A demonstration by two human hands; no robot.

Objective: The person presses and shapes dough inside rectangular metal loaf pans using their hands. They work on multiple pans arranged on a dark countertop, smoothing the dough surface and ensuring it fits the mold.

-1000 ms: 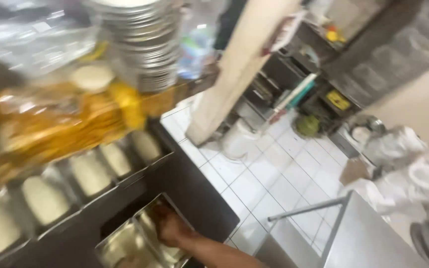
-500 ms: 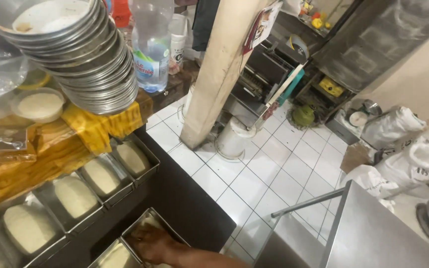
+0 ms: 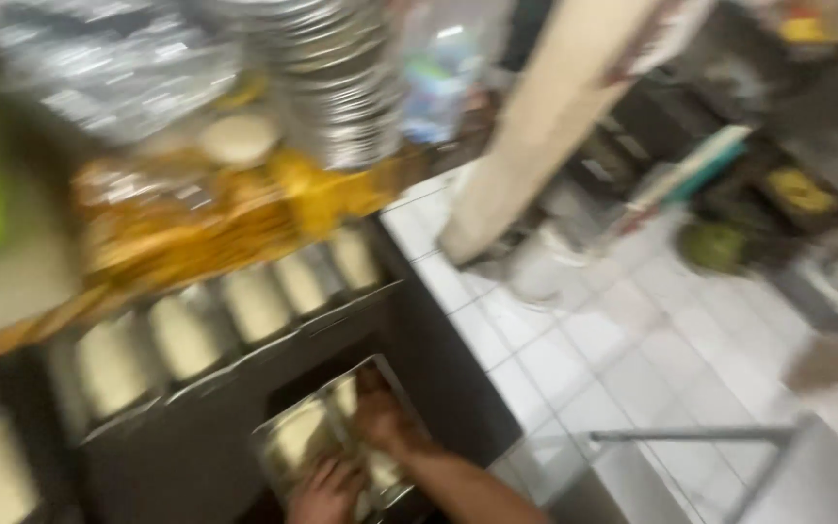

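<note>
Metal trays (image 3: pixel 317 437) of pale dough, both hands on them, right hand (image 3: pixel 380 417), left hand (image 3: pixel 327 490)

Both hands low, reaching down

The right hand (image 3: pixel 380 419) stretches forward on a bare forearm; the left hand (image 3: pixel 327 493) sits just beside it, blurred.

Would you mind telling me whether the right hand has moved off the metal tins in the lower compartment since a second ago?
No. The right hand stays on the metal tins in the lower compartment, below the row of dough tins; the camera shifted.
</note>
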